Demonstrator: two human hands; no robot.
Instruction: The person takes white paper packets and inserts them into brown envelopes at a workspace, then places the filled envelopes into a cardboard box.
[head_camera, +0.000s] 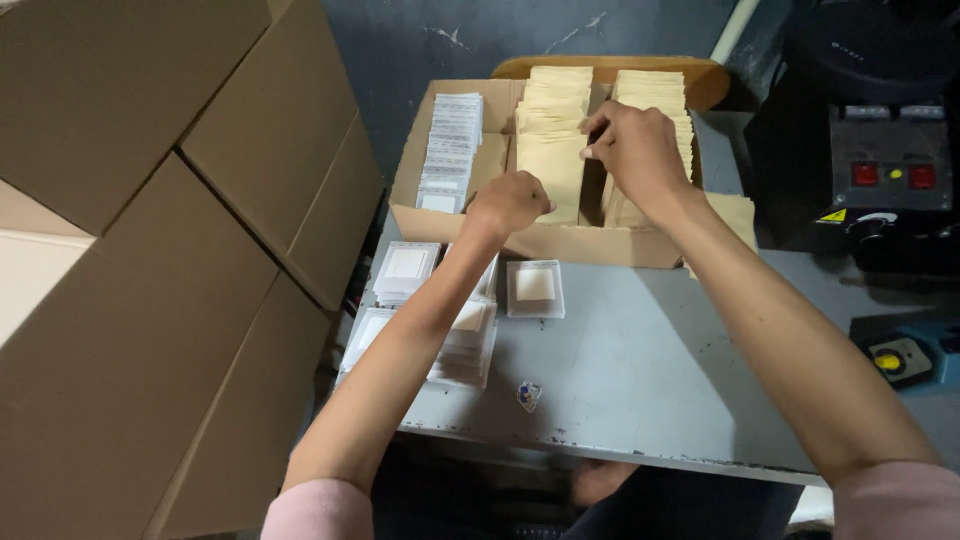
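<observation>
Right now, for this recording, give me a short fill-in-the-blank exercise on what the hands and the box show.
1. Both hands reach into an open ____ box.
2. The right hand fingers through a row of ____ paper envelopes.
3. The left hand is closed in a ____.
4. The clear square packets lie on the grey ____.

Missing words: cardboard; tan; fist; table

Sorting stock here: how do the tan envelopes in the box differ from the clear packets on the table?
The envelopes are tan, opaque and stand on edge in rows in the box; the packets are clear with a pale square inside and lie flat in stacks on the table. Both are flat and squarish.
</observation>
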